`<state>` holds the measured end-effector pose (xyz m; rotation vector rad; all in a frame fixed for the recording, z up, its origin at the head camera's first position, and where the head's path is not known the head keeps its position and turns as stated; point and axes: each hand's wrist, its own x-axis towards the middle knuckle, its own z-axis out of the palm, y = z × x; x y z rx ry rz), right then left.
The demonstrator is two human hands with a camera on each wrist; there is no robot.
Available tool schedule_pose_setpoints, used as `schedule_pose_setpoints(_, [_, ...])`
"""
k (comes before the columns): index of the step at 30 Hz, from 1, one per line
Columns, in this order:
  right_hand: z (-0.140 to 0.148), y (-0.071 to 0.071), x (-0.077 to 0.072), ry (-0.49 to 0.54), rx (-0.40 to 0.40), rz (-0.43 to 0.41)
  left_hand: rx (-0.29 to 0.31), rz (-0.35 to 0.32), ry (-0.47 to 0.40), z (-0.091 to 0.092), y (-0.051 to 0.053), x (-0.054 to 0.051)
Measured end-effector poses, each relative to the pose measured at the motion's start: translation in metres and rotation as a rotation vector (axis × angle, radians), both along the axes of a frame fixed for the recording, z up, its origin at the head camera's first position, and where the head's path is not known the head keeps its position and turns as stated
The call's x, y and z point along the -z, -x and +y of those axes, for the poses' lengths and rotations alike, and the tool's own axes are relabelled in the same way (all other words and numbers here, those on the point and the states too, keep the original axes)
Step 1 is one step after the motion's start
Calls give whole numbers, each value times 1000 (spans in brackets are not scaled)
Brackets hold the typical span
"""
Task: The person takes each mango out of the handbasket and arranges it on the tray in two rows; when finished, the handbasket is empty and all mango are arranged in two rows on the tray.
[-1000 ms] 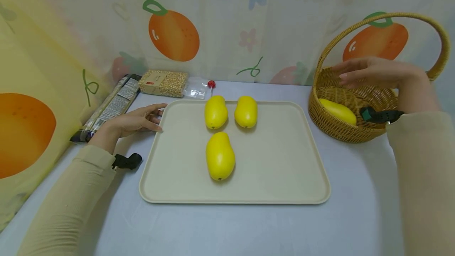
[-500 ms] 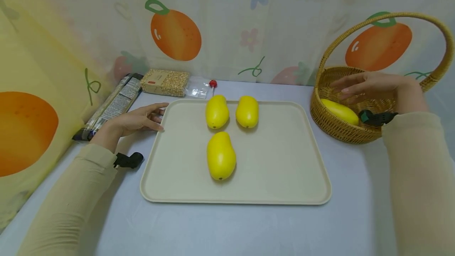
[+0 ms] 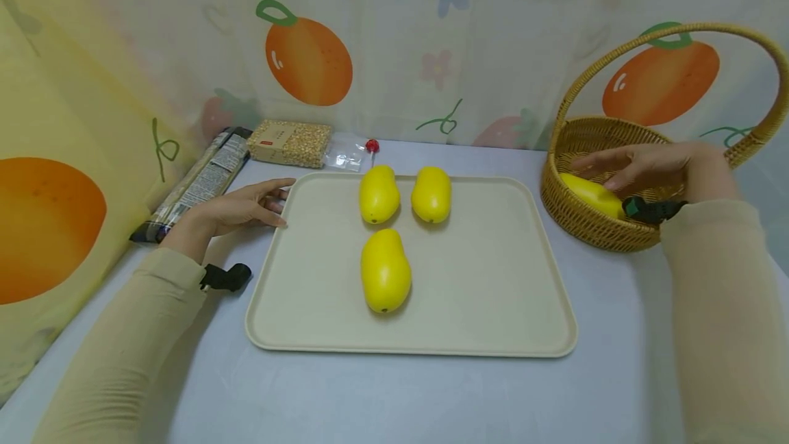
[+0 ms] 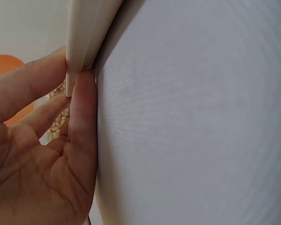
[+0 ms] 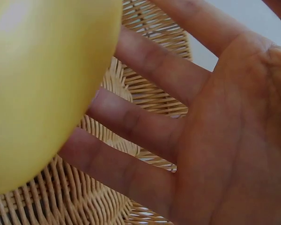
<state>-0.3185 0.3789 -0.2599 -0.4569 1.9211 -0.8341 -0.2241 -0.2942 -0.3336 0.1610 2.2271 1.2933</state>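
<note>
My left hand [image 3: 237,213] is at the left rim of a beige tray [image 3: 481,279]; in the left wrist view its thumb sits under the tray's lip and a forefinger rests against the edge, pinching it. On the tray lie three yellow mangoes, two at the back [image 3: 379,194] [image 3: 431,194] and one in front [image 3: 385,270]. My right hand [image 3: 653,164] reaches into a wicker basket [image 3: 573,221] over another mango [image 3: 588,194]. The right wrist view has its fingers stretched out along one side of that mango [image 5: 42,89], not curled round it; the thumb is mostly out of that view.
The basket's tall handle [image 3: 666,33] arches above the right wrist. At the back left lie a dark printed packet [image 3: 203,177], a pack of pale grains [image 3: 290,144], a clear bag [image 3: 345,153] and a red lollipop [image 3: 372,146]. A printed curtain [image 3: 394,33] hangs behind the table.
My right hand has lowered into the basket, down to the mango. The left hand keeps its place at the tray's rim, and the tray and its mangoes stay put.
</note>
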Motion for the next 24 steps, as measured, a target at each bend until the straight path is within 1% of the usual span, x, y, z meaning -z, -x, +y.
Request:
schedule_pose_setpoints(3, [0,-1,3,-5,-15,22,-2,0,2,0,0,0])
schedule_pose_setpoints(7, [0,-1,6,-5,-36,25,-8,-8,-2,1,-1,-1])
schedule_pose_setpoints(11, [-2,1,9,-23,-41,5,-5,-13,-10,1,-1,-1])
schedule_pose_setpoints(18, [-2,7,13,-65,-62,1,-15,-19,-12,1,-1,-2])
schedule_pose_setpoints(22, [-1,6,13,-79,-48,6,-13,-13,-3,1,-1,-2])
schedule_pose_setpoints(24, [0,3,11,-88,-37,35,-10,-9,2,1,-1,-2])
